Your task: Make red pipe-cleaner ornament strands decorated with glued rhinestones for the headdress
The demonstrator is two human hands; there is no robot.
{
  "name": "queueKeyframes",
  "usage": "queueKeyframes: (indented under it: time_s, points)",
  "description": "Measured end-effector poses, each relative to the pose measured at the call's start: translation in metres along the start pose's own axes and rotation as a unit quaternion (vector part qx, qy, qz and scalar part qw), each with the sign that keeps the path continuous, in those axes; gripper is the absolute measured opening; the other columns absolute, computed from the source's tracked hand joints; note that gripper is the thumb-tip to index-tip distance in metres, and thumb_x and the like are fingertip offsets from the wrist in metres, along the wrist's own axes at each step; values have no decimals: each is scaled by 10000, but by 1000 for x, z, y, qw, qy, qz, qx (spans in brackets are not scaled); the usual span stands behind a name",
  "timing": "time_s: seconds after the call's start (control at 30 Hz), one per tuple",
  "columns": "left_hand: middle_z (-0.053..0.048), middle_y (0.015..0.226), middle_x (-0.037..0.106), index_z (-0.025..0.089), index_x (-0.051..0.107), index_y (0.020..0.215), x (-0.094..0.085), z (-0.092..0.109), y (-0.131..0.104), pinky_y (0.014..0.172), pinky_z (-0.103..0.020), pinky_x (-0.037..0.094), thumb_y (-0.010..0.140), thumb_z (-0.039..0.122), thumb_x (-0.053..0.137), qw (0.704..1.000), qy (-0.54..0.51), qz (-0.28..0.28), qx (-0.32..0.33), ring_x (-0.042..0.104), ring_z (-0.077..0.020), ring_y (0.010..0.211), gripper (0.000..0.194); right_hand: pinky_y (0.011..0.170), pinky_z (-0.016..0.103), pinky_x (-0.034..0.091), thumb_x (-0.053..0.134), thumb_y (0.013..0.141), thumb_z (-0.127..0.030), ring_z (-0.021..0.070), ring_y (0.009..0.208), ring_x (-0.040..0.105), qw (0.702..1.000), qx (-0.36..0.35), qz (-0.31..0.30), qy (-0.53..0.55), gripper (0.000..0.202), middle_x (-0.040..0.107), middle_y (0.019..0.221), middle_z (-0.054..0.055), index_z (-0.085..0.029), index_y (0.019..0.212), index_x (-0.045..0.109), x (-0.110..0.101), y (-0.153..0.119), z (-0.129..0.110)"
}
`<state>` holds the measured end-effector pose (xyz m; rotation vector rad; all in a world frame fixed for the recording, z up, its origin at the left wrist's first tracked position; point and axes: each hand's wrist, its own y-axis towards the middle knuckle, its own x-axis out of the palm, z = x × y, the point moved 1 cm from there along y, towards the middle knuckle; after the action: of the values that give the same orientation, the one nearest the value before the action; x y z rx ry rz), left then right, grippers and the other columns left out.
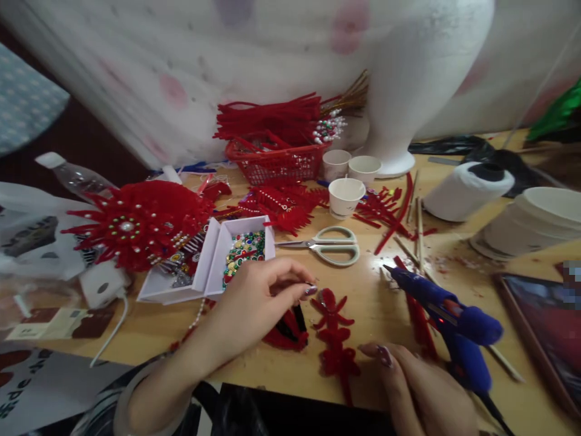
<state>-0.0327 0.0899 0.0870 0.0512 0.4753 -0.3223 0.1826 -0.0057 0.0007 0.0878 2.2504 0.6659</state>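
Note:
My left hand (pixel 254 303) hovers over the table with thumb and index finger pinched together; anything between the tips is too small to make out. Just beyond those fingertips lies a red fuzzy flower ornament (pixel 334 357) with several layered petals and a stem toward me. Near its right side rests my right hand (pixel 422 387), fingers loosely extended and nothing visible in them. Partly under my left hand is a red and black fuzzy piece (pixel 290 333). A blue glue gun (pixel 447 312) with a small red light lies beside my right hand.
A white box of colored beads (pixel 212 266), scissors (pixel 336 245) and paper cups (pixel 345 197) stand ahead. Behind is a red basket (pixel 276 166) of pipe cleaners. A large red ornament (pixel 131 227) is left; a thread cone (pixel 467 191) and a phone (pixel 540 333) are right.

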Motion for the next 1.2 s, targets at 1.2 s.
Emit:
queueKeyframes:
  time_s: [1.2]
  points:
    - [-30,911,660,159,701,839,48,-25,21,830,-307,475,880,78,622,984,164,-55,34,623,-170,891,121,547,253,337,400,1040,-186,115,533,544,996,26,-6,80,239,564,648,-23,-190,848,543,7,-3,0]
